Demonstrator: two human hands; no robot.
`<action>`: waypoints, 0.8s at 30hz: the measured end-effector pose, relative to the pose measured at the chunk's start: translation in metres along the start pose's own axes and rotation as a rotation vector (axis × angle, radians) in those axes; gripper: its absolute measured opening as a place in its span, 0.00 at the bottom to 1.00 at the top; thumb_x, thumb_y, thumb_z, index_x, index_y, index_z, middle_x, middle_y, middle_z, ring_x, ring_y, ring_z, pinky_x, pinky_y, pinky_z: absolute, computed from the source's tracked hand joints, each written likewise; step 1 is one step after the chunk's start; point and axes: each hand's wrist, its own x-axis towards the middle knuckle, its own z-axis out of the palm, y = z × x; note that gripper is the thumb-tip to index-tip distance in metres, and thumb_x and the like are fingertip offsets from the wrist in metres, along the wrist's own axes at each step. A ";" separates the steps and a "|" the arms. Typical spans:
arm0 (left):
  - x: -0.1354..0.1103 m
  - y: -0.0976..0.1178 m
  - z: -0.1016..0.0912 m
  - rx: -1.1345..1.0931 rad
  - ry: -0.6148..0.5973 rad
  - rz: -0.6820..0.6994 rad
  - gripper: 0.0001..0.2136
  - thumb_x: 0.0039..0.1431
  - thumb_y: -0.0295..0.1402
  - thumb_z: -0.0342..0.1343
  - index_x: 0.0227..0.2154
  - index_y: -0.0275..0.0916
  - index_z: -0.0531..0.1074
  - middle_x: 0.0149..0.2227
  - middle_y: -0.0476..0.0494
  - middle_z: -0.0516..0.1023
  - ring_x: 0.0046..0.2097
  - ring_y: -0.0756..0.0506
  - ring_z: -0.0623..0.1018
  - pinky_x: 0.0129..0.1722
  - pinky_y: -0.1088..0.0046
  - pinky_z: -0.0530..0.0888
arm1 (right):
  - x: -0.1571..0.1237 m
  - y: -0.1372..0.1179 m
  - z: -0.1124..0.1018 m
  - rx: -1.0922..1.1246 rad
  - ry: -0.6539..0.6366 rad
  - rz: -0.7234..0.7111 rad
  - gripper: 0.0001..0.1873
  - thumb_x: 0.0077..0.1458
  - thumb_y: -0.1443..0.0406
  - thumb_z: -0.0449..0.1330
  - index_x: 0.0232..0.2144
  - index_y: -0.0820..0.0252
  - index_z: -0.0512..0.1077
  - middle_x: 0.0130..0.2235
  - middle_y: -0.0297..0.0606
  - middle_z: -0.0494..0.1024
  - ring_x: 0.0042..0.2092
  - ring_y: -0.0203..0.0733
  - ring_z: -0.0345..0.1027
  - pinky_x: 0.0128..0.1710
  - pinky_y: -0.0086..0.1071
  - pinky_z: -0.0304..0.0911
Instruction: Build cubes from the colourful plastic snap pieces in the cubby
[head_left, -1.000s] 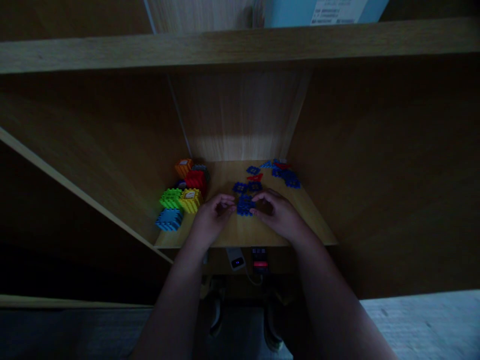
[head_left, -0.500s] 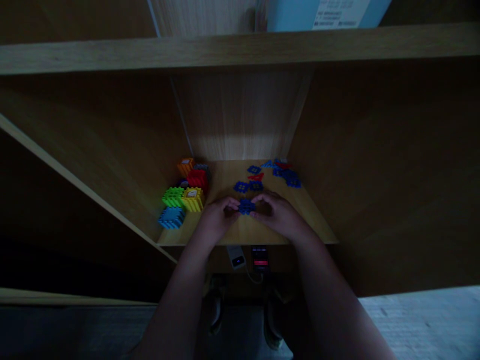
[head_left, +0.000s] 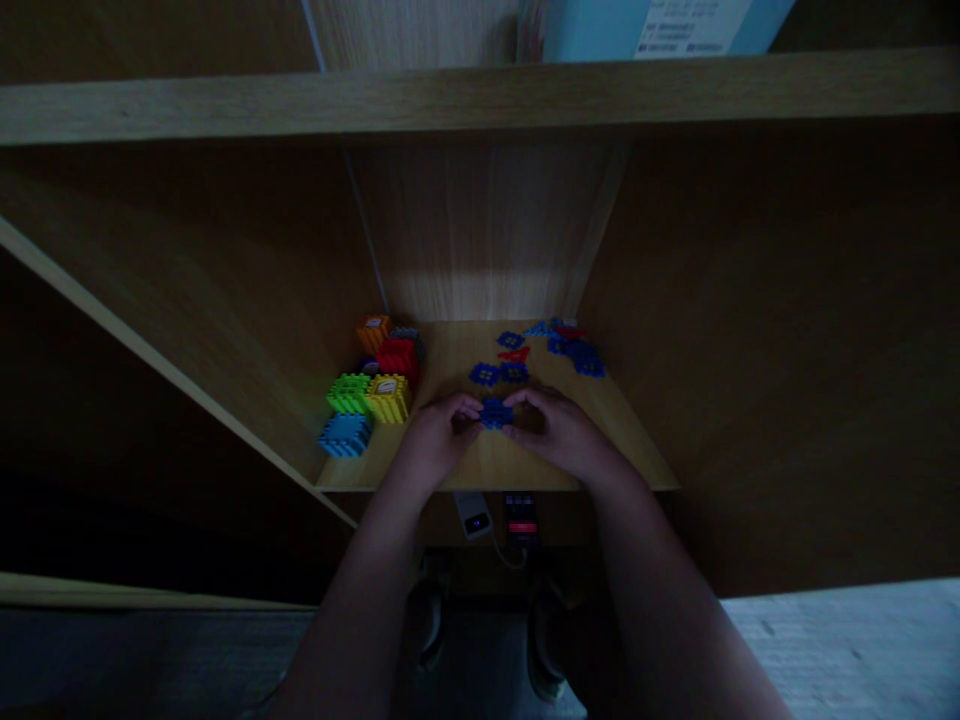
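My left hand (head_left: 439,440) and my right hand (head_left: 559,432) meet over the wooden desk (head_left: 480,465), and the fingers of both are closed on a small blue interlocking plastic piece (head_left: 495,411) held between them. Just beyond it lie loose blue tiles (head_left: 499,373) and a red tile (head_left: 514,354). More blue tiles (head_left: 574,352) are heaped at the back right. The scene is dim, so the fine shape of the held piece is hard to make out.
At the left stand assembled cubes: orange (head_left: 373,331), red (head_left: 396,357), green (head_left: 348,392), yellow (head_left: 387,397) and light blue (head_left: 343,435). Wooden side panels wall in the desk, and a shelf (head_left: 480,95) runs overhead. Small devices (head_left: 499,518) sit under the front edge.
The blue piece between my fingers looks smaller and more compact than a second ago. Both hands have closed in slightly around it. The view has barely shifted.
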 end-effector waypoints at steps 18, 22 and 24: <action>-0.003 0.002 -0.002 0.040 0.011 0.029 0.13 0.57 0.21 0.64 0.44 0.41 0.77 0.42 0.48 0.83 0.45 0.45 0.83 0.49 0.67 0.78 | 0.002 0.004 0.001 0.037 -0.006 -0.040 0.14 0.62 0.63 0.70 0.49 0.50 0.76 0.52 0.38 0.79 0.56 0.46 0.75 0.59 0.42 0.69; -0.007 0.003 -0.004 0.100 0.041 0.046 0.15 0.57 0.24 0.64 0.46 0.42 0.75 0.43 0.47 0.82 0.46 0.44 0.82 0.50 0.66 0.77 | 0.002 0.004 0.001 0.047 0.009 -0.040 0.16 0.61 0.63 0.70 0.50 0.51 0.75 0.52 0.40 0.78 0.56 0.47 0.75 0.60 0.43 0.69; -0.010 0.005 -0.005 0.110 0.051 0.033 0.16 0.56 0.24 0.63 0.47 0.42 0.73 0.44 0.46 0.81 0.47 0.44 0.82 0.50 0.67 0.77 | 0.002 0.004 0.001 0.041 0.023 -0.045 0.15 0.62 0.62 0.69 0.50 0.51 0.74 0.52 0.40 0.77 0.56 0.48 0.74 0.61 0.44 0.69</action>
